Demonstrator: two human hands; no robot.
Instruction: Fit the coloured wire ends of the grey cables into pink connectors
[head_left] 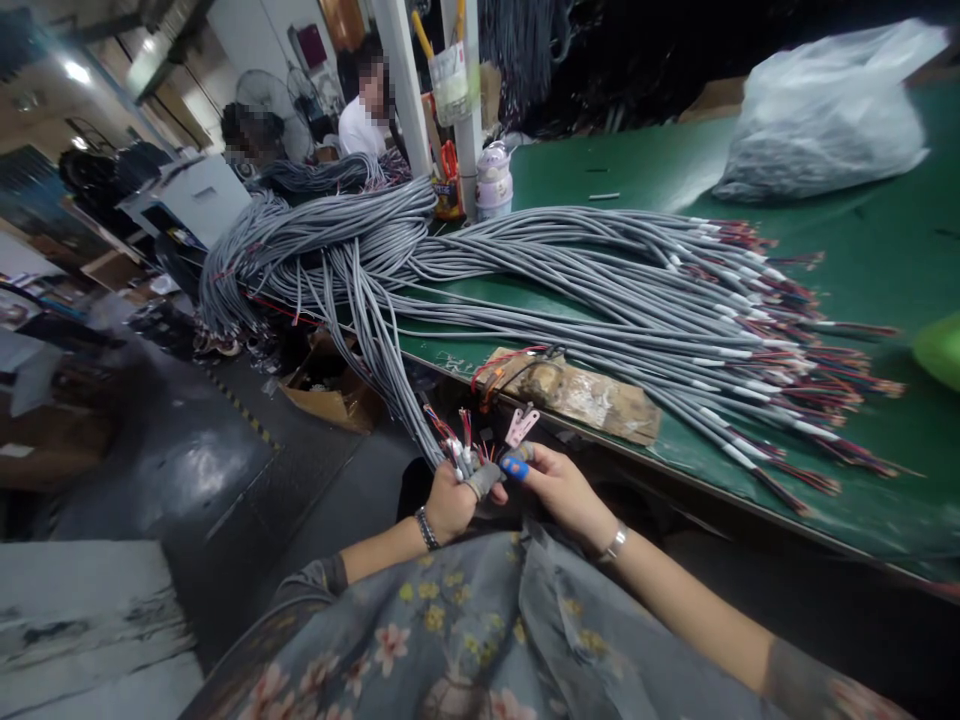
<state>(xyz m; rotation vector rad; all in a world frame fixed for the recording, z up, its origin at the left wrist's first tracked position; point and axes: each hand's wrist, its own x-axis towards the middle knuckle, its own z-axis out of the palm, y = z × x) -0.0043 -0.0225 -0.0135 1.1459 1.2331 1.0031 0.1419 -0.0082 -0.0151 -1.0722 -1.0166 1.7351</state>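
My left hand (454, 500) is closed around the ends of several grey cables (401, 385), whose white sleeves and thin coloured wires (450, 432) stick up above the fingers. Close beside it, my right hand (559, 485) pinches at the wire ends, its thumb and finger wrapped in tape. What exactly lies between those fingertips is too small to make out. A pink clip-like piece (523, 425) shows just above the right fingers. From my left hand the cables run up to a large grey cable bundle (322, 245) draped over the table edge.
On the green table (622, 165) many cables lie fanned out, their stripped ends (817, 380) pointing right. A taped cardboard block (585, 395) sits at the near edge. Farther back are a plastic bag (825, 115) and a lilac container (494, 180). Two people (364, 120) are in the background.
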